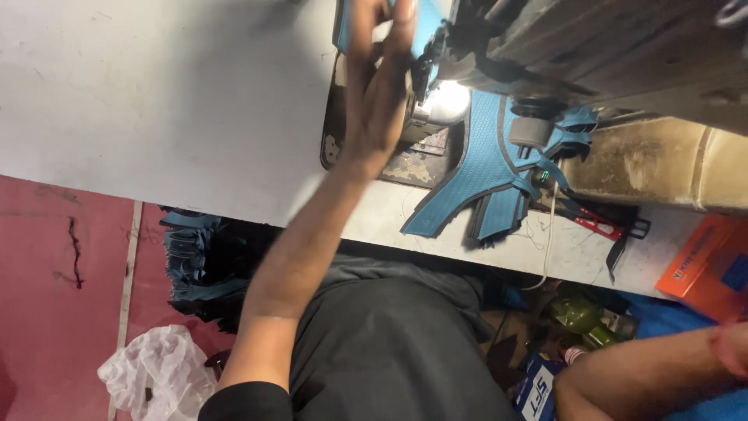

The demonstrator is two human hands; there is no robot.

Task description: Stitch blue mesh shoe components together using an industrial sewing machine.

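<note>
My left hand [379,86] reaches up from the lower left to the sewing machine [592,47]. Its fingers are closed around a blue fabric piece [428,17] at the top edge of the view, beside the machine's head. More blue mesh pieces [483,171] lie on the white table [156,93] under the grey roller foot [530,132]. A bright lamp [450,100] glows next to my hand. Of my right arm, only the forearm [647,374] shows at the bottom right. Its hand is cut off by the frame edge.
A stack of blue and black pieces [191,257] sits beside my lap below the table edge. A white plastic bag [156,370] lies on the red floor. An orange box [709,265], a red-handled tool [596,222] and a green bottle [580,316] are at the right.
</note>
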